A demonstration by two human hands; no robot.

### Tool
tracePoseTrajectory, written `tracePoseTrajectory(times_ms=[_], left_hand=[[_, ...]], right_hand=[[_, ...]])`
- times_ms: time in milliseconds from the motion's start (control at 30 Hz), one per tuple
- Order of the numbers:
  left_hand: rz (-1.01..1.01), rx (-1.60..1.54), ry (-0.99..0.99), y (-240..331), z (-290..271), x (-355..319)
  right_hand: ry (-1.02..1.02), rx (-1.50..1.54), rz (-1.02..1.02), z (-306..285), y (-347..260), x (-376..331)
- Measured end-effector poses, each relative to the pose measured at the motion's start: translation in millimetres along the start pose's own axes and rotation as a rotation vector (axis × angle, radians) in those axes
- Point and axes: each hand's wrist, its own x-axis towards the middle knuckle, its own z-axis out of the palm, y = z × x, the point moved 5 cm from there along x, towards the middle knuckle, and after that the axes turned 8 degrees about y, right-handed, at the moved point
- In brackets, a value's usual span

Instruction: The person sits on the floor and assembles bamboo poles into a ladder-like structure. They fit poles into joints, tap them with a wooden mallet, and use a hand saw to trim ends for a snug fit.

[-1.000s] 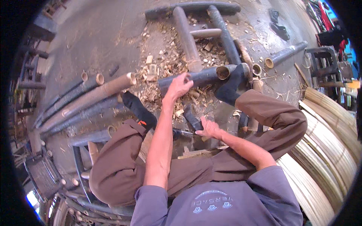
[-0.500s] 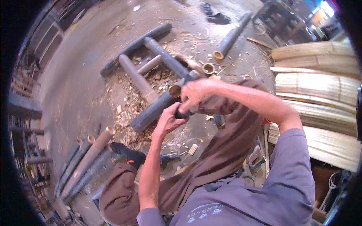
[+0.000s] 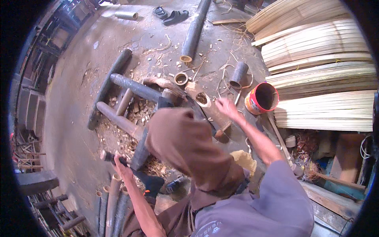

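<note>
My left hand [image 3: 124,169] is closed round a short dark cylindrical piece [image 3: 114,158] with a pale end, out to the left of my raised knee. Over on the right, my right hand [image 3: 226,107] has its fingers curled in; what is in them, if anything, is too small to make out. Beside it lies a pale cut piece of bamboo [image 3: 203,98] with a hole in it. A long, thin dark tool [image 3: 205,114] with a brown end rests near that hand. My knee partly hides a ladder-like frame of dark bamboo poles [image 3: 136,87] on the floor.
A red-rimmed bucket [image 3: 253,103] and a short dark tube [image 3: 239,74] stand to the right. Stacked bamboo slats [image 3: 316,75] line the right side. A long dark pole [image 3: 194,33] and sandals [image 3: 175,17] lie farther off. Several bamboo poles [image 3: 113,197] lie at lower left, and wood chips [image 3: 130,148] litter the floor.
My hands were together in front of the frame and have moved apart. The left went down and left with the dark piece; the right went right. My knee now covers the frame's near part.
</note>
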Motion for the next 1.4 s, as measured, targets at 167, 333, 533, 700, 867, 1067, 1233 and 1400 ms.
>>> tracePoseTrajectory(times_ms=[167,333,533,700,867,1067,1233,1400], left_hand=[[-0.083,0.228,0.088,-24.6,-52.0,27.4],[-0.025,0.167,0.112,-21.6,-45.5,15.4],[-0.056,0.201,0.178,-13.8,-52.7,2.6],[0.06,0.376,0.052,-12.6,-0.3,8.5],[0.29,0.325,-0.324,16.4,115.6,-21.2],[0.624,0.526,-0.292,-34.0,132.3,-54.4],[0.643,0.508,-0.339,-60.4,120.1,-49.7],[0.65,0.447,-0.367,-64.4,109.8,-41.3]], right_hand=[[0.17,0.102,-0.128,67.1,-57.7,7.4],[0.139,0.054,-0.315,135.5,-110.6,118.3],[-0.29,-0.213,0.102,221.0,-105.8,193.3],[-0.29,-0.229,0.164,212.6,-91.8,200.7],[-0.318,0.013,0.262,134.2,-82.8,225.4],[-0.132,-0.026,0.134,-59.5,-231.5,203.0],[0.232,0.717,0.043,-165.9,-297.7,91.9],[-0.139,1.058,-0.072,-105.4,-309.7,-9.9]])
